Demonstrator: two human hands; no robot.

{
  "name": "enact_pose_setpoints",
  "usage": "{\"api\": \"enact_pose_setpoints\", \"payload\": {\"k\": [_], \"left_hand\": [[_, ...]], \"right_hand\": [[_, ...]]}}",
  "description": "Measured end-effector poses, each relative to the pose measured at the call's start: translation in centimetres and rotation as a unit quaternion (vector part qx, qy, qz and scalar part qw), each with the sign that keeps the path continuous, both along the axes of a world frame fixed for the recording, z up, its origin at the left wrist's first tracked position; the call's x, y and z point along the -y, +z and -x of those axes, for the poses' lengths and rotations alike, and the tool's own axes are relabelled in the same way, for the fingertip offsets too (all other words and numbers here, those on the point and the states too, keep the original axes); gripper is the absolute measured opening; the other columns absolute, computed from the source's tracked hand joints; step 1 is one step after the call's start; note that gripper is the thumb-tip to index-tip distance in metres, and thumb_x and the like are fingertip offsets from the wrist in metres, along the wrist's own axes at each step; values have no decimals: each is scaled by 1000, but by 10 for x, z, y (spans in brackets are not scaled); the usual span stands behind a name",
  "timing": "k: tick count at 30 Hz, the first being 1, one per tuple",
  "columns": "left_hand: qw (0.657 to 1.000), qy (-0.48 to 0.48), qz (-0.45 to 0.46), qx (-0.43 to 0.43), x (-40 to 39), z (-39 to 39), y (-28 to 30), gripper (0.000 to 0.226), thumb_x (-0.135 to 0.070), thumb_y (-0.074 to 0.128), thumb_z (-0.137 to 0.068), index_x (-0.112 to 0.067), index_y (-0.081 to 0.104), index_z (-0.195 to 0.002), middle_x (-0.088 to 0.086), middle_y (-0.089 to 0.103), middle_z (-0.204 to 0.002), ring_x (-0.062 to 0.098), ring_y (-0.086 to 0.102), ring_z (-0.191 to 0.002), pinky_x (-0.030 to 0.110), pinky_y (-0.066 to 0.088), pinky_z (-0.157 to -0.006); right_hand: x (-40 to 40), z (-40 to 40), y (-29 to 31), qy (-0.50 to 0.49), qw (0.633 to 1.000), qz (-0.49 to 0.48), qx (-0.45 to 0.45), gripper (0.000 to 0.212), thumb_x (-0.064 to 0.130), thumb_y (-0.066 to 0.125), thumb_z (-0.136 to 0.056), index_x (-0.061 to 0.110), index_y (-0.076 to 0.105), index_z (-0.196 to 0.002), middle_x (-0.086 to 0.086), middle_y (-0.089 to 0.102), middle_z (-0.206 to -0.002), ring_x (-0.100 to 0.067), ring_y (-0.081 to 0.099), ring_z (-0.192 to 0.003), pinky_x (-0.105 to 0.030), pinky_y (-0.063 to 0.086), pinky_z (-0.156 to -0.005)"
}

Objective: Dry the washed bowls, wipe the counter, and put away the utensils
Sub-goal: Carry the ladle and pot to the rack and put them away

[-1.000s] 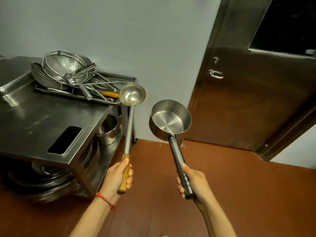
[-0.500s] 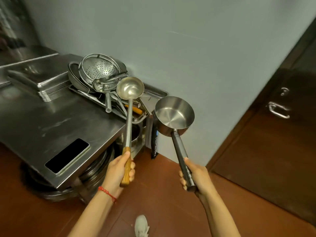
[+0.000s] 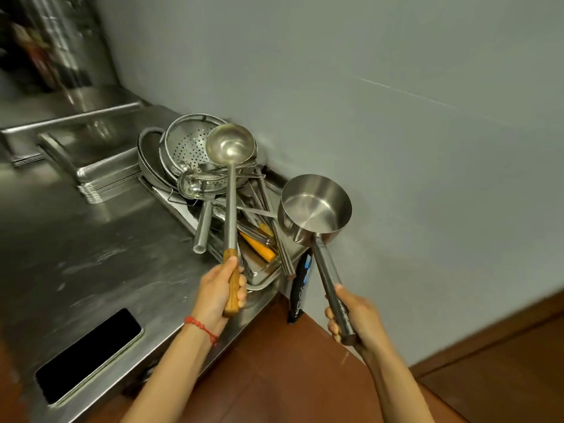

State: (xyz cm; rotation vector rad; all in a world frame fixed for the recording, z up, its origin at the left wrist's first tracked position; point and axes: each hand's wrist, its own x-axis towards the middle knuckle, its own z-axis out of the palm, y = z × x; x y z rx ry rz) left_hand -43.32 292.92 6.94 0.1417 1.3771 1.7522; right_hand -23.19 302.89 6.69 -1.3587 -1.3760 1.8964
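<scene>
My left hand (image 3: 219,290) grips the wooden handle of a long steel ladle (image 3: 231,148), held upright over a tray of utensils (image 3: 259,277) at the counter's far right corner. My right hand (image 3: 355,315) holds the metal handle of a steel water scoop (image 3: 316,206), whose cup faces me just right of the tray, near the wall. A perforated colander (image 3: 187,145), strainers and several wood-handled utensils are piled in the tray.
The steel counter (image 3: 91,264) has a dark rectangular slot (image 3: 88,355) near its front edge. Stacked flat trays (image 3: 91,166) lie at the back left. A grey wall rises behind, with red-brown floor (image 3: 290,377) below and a dark packet (image 3: 302,288) hanging beside the counter.
The view has swung left and closer to the counter; the door has left the frame. Both hands have carried the ladle and scoop over and beside the utensil tray.
</scene>
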Motion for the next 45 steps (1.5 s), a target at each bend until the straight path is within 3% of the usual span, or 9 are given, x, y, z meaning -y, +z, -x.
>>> {"api": "enact_pose_setpoints", "payload": {"k": [14, 17, 21, 27, 39, 45], "left_hand": [[992, 121, 28, -13, -138, 22, -25, 33, -28, 47, -94, -10, 51, -67, -2, 51, -38, 10, 43, -27, 15, 35, -28], [987, 156, 43, -14, -155, 22, -30, 29, -27, 48, -93, -11, 49, -69, -3, 52, -40, 10, 43, -27, 14, 35, -29], [981, 187, 56, -4, -168, 25, -36, 26, -27, 48, -94, -11, 49, -72, -4, 52, -40, 9, 42, -28, 14, 34, -29], [976, 202, 77, 13, -178, 46, -40, 25, -27, 48, -93, -11, 50, -75, -3, 50, -40, 9, 43, -29, 15, 34, -29], [984, 157, 81, 37, -181, 72, -51, 26, -30, 47, -94, -9, 52, -80, 0, 55, -43, 10, 46, -31, 16, 38, -32], [986, 135, 81, 57, -178, 77, -57, 27, -31, 49, -92, -5, 55, -92, 6, 61, -52, 13, 53, -37, 20, 45, -36]], "right_hand": [[-175, 54, -14, 123, 991, -2, 48, 41, 33, 48, -94, 0, 54, -70, -9, 50, -42, -19, 44, -30, -17, 32, -32], [-200, 58, -22, 151, 987, 12, 54, 45, 31, 48, -94, -11, 61, -85, -9, 50, -48, -19, 44, -31, -19, 33, -31], [-218, 61, -34, 166, 985, 35, 42, 46, 28, 48, -94, -18, 56, -99, -10, 49, -52, -18, 44, -32, -21, 34, -31], [-230, 65, -45, 178, 982, 15, 66, 36, 27, 48, -94, -6, 58, -82, -10, 48, -51, -17, 45, -30, -19, 34, -30], [-225, 68, -56, 174, 981, -4, 86, 34, 28, 48, -94, -4, 56, -84, -10, 50, -51, -19, 48, -32, -21, 38, -32], [-212, 68, -57, 170, 982, 4, 81, 34, 30, 46, -94, 1, 52, -78, -14, 49, -53, -18, 47, -31, -21, 39, -32]]}}
